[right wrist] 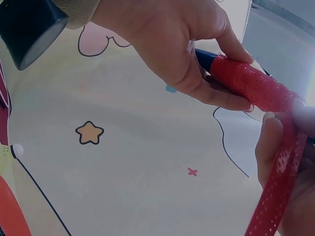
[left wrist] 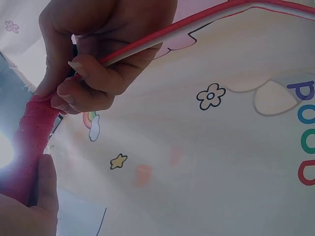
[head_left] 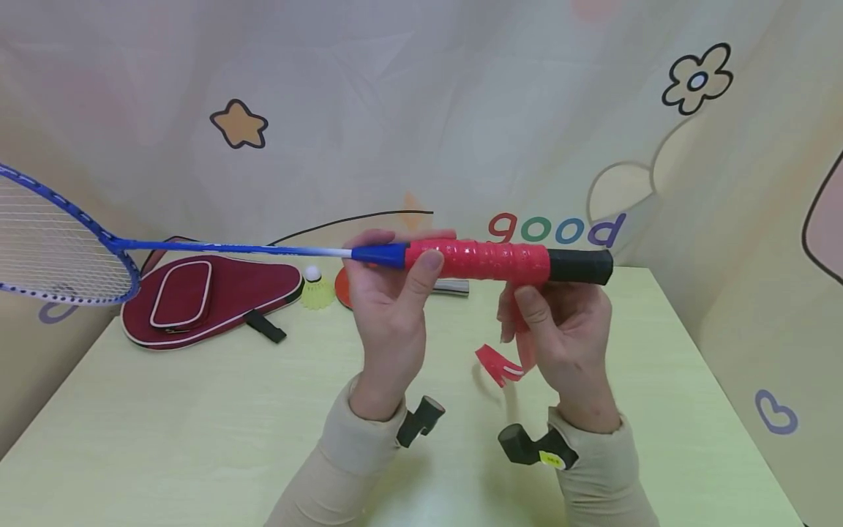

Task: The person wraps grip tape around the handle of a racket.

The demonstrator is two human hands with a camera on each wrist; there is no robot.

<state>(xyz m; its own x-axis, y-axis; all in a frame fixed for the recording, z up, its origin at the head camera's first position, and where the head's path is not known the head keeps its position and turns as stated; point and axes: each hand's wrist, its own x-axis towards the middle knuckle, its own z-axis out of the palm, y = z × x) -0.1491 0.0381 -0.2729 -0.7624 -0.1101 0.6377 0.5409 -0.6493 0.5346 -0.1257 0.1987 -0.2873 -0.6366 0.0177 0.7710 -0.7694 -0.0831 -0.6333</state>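
Though narrow, right grip (head_left: pixel 571 333) on tape (right wrist: pixel 281 189).

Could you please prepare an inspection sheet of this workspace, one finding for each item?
Surface: pale, smooth-topped table, lit evenly.
Job's things: blue metal-looking badminton racket, held above the table; shiny red perforated grip tape wound round its handle, a loose strip hanging; black handle end uncovered.
Clutter: maroon bag with white piping; yellow shuttlecock with white tip; orange-red rounded flat object, partly hidden.
Hands: left hand holds the wrapped handle; right hand pinches the tape with its fingers.
Cables: nothing seen.
Surroundings: pale backdrop printed with star, flower and "good".
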